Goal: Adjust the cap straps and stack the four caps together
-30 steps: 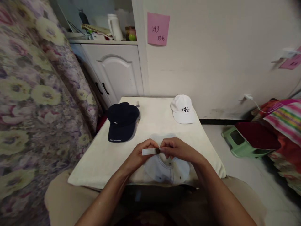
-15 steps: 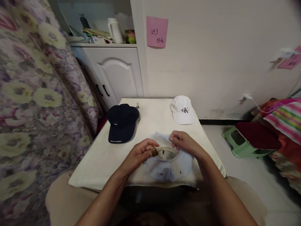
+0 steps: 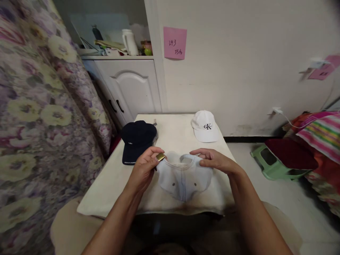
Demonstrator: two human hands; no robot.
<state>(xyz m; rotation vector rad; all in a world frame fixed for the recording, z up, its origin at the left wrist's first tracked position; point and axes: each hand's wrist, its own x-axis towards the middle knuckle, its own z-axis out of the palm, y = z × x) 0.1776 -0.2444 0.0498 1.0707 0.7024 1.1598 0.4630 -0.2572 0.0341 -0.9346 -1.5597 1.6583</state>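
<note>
**Head view.** The left hand [image 3: 145,168] is pinching a brass buckle [image 3: 160,157] between thumb and forefinger at the back edge of a pale blue cap [image 3: 183,177]. The cap is lying flattened at the near edge of the table [image 3: 111,191], just in front of the person. The right hand [image 3: 216,161] is resting on the opposite side of that edge, fingers stretched out together — whether the thumb is gripping beneath cannot be told.

Likely risk: the small buckle is offering little purchase and may be slipping from the pinch, and uneven pull may be bunching the soft cloth.

The cap is looking limp and faded, with two eyelets and a stitched seam showing.
</note>
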